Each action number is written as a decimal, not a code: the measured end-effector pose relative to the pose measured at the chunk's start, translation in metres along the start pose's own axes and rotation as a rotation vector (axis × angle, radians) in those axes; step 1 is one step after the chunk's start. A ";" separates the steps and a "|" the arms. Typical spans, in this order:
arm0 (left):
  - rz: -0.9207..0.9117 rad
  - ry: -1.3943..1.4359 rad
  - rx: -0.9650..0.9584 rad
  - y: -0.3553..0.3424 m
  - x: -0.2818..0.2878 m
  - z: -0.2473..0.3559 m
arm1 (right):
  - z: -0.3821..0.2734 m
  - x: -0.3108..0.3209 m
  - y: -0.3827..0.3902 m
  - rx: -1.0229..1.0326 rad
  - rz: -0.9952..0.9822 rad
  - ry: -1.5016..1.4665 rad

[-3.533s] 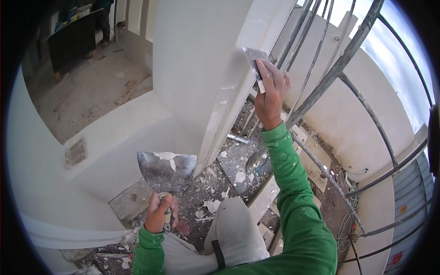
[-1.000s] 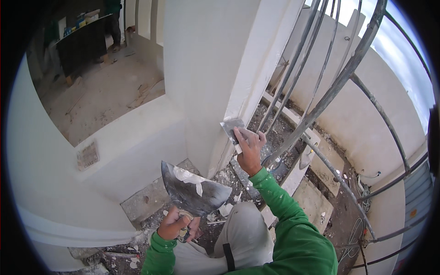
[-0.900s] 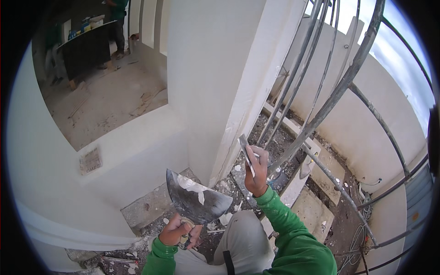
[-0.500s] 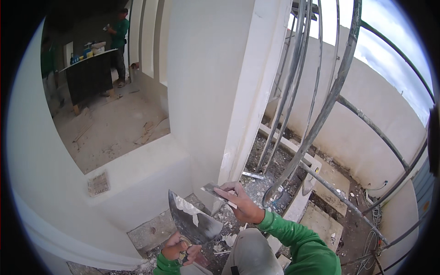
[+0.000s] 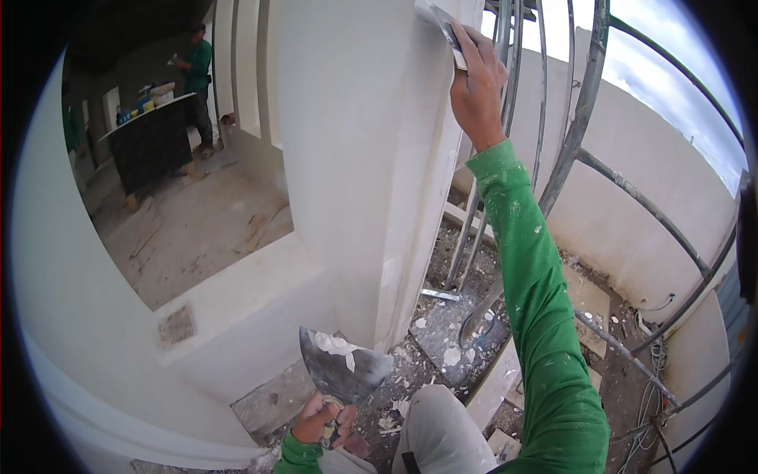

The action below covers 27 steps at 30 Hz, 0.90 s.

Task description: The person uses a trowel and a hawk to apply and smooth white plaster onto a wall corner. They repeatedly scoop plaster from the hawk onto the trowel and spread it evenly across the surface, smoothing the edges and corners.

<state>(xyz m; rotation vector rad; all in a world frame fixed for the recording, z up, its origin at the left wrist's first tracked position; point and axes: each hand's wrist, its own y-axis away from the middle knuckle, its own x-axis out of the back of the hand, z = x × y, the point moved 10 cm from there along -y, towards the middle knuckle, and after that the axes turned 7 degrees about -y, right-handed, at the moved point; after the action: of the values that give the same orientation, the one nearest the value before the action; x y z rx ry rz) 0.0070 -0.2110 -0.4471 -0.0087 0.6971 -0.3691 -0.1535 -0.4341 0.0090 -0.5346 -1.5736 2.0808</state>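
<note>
My right hand [image 5: 479,83], at the end of a raised green sleeve, is closed on a small putty knife [image 5: 448,35]. Its blade lies against or very close to the upper edge of the white wall corner [image 5: 395,150]. Low in front of me, my left hand [image 5: 325,420] grips the handle of a wide, dark-bladed scraper [image 5: 339,370]. White putty [image 5: 335,345] sits in a lump along the upper part of that blade, with a streak running down. My knee is just right of the left hand.
Metal scaffold tubes [image 5: 580,110] stand close on the right. A small square block [image 5: 177,325] rests on the ledge [image 5: 260,276]. Putty flakes litter the ground around a tile [image 5: 458,336]. Beyond the opening, a person in green [image 5: 199,67] stands by a dark table [image 5: 150,150].
My right hand has risen with the putty knife from beside the scraper to the top of the wall corner. My left hand, still holding the scraper, has shifted slightly.
</note>
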 end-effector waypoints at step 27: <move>0.034 -0.033 0.036 0.001 -0.005 -0.002 | -0.124 0.004 0.376 -0.479 -0.724 -0.179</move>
<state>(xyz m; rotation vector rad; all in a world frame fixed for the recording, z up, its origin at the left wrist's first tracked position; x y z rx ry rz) 0.0033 -0.2080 -0.4456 0.0306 0.6567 -0.3482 -0.1376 -0.4206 -0.3866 0.0905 -1.9956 1.2400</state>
